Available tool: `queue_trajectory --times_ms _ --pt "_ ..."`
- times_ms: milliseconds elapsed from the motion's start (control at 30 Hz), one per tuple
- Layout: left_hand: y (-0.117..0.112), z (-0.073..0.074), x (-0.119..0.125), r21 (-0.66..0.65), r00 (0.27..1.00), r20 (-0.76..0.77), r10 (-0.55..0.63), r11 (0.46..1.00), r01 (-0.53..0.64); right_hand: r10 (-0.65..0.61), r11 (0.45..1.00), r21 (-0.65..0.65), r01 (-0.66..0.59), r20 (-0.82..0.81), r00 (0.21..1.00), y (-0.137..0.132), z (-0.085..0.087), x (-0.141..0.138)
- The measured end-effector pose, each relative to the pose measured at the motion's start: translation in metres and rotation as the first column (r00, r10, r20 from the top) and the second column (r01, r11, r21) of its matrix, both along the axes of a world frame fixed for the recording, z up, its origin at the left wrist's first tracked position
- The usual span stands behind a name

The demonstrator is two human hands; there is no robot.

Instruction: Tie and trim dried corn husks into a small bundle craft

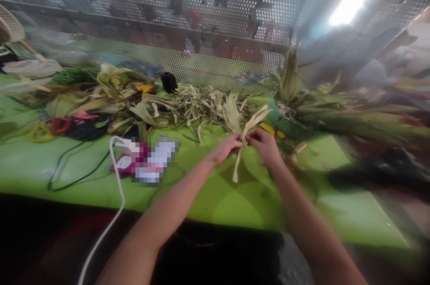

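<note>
Over the green tabletop, my left hand [227, 148] and my right hand [264, 144] meet at a bunch of pale dried corn husks [231, 117]. The fingers of both hands are closed in a pinch on the husk where its strips come together. One strip [257, 119] fans up to the right above my right hand, and a narrow end [236, 171] hangs down between the hands. Fine detail at the fingertips is blurred.
Husk scraps [191, 101] line the back of the table [215, 195] below a perforated metal screen [218, 16]. Scissors with yellow handles [40, 132], a white cable [117, 173] and a purple packet [126, 165] lie left. A green basket [290, 126] and long husks [352, 119] stand right.
</note>
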State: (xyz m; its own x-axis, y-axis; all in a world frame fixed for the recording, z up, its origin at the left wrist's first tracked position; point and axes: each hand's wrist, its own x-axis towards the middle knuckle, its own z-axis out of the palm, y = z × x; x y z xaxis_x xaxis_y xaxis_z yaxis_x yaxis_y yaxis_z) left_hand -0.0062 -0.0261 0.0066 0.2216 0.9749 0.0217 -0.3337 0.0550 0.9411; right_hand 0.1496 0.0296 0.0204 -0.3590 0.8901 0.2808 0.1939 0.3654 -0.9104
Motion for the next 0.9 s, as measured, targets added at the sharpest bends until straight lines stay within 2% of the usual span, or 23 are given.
queue_trajectory --times_ms 67,133,233,300,367,433,567,700,800,900 --pt "0.002 -0.003 0.0 0.021 1.0 -0.01 0.005 1.0 -0.005 0.012 0.999 -0.034 -0.012 0.004 1.0 0.0 0.002 0.002" --pt "0.004 -0.005 0.0 0.042 0.997 -0.04 0.059 0.997 -0.058 -0.065 0.998 -0.015 0.065 0.002 0.998 -0.002 0.006 0.005" --pt "0.004 -0.004 -0.001 0.091 0.966 -0.194 0.171 0.984 -0.156 -0.234 0.966 0.098 0.239 -0.062 0.97 -0.008 0.012 0.008" --pt "0.003 0.0 -0.001 0.126 0.922 -0.327 0.208 0.976 -0.175 -0.26 0.945 0.18 0.275 -0.099 0.96 -0.011 0.014 0.008" --pt "0.002 0.003 0.001 0.154 0.866 -0.443 0.233 0.971 -0.182 -0.231 0.948 0.204 0.246 -0.095 0.968 -0.012 0.014 0.007" --pt "0.0 0.004 0.003 0.194 0.812 -0.522 0.261 0.963 -0.185 -0.21 0.963 0.156 0.221 -0.087 0.974 -0.011 0.012 0.005" --pt "-0.003 0.003 0.007 0.276 0.746 -0.592 0.304 0.947 -0.167 -0.228 0.973 0.023 0.23 -0.053 0.972 -0.007 0.009 0.005" --pt "-0.004 0.001 0.008 0.307 0.676 -0.667 0.313 0.942 -0.133 -0.208 0.978 -0.031 0.207 -0.046 0.977 -0.008 0.01 0.004" --pt "-0.003 0.0 0.008 0.327 0.615 -0.716 0.33 0.937 -0.123 -0.158 0.986 0.036 0.164 -0.117 0.98 -0.01 0.009 0.002" --pt "0.0 -0.006 0.006 0.337 0.595 -0.725 0.346 0.932 -0.132 -0.143 0.964 0.213 0.159 -0.088 0.986 -0.016 0.008 -0.001"
